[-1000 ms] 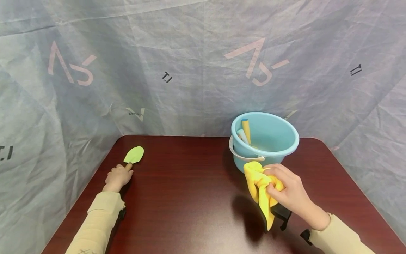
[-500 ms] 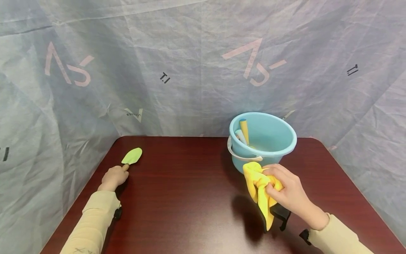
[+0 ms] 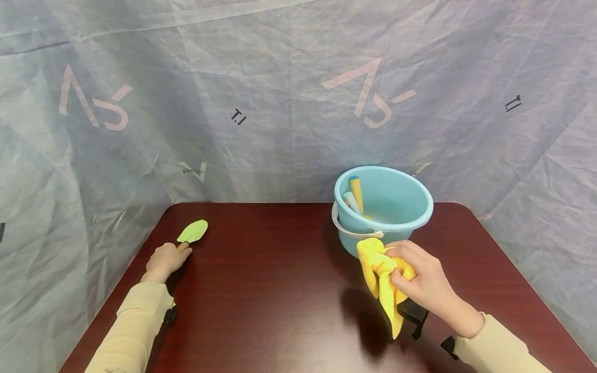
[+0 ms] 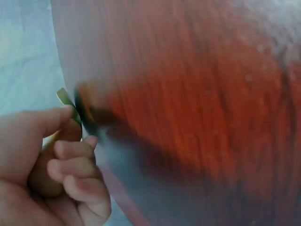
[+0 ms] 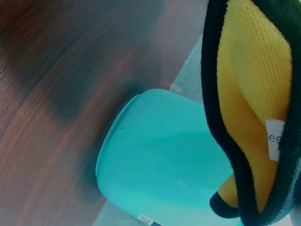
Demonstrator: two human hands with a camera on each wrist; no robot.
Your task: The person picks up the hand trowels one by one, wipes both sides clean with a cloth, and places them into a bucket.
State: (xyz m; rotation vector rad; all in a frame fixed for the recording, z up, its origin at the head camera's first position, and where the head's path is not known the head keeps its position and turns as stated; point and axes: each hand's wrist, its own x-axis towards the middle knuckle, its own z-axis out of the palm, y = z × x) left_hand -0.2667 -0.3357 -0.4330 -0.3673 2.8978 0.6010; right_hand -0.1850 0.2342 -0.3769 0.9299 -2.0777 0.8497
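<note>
At the left of the table, my left hand (image 3: pixel 163 260) holds a small trowel (image 3: pixel 193 231) with a light green blade that points away from me. In the left wrist view, the fingers curl round its wooden handle (image 4: pixel 46 176), low over the table edge. My right hand (image 3: pixel 422 277) pinches a bunched yellow cloth (image 3: pixel 371 264) in front of the bucket. The cloth (image 5: pixel 256 61) has a dark border and a small white label. A light blue bucket (image 3: pixel 396 228) stands just beyond it, its pale handle hanging down at the near side.
Inside the bucket lean a yellow stick-like piece (image 3: pixel 356 192) with a blue end and a pale blue one (image 3: pixel 352 203). The dark red-brown table (image 3: pixel 261 290) ends at a grey printed curtain (image 3: pixel 266 150) hanging behind and at both sides.
The head view has shifted slightly. My left hand has drawn a little left with the trowel in it, more of the handle now covered. The right hand and cloth have barely moved.
</note>
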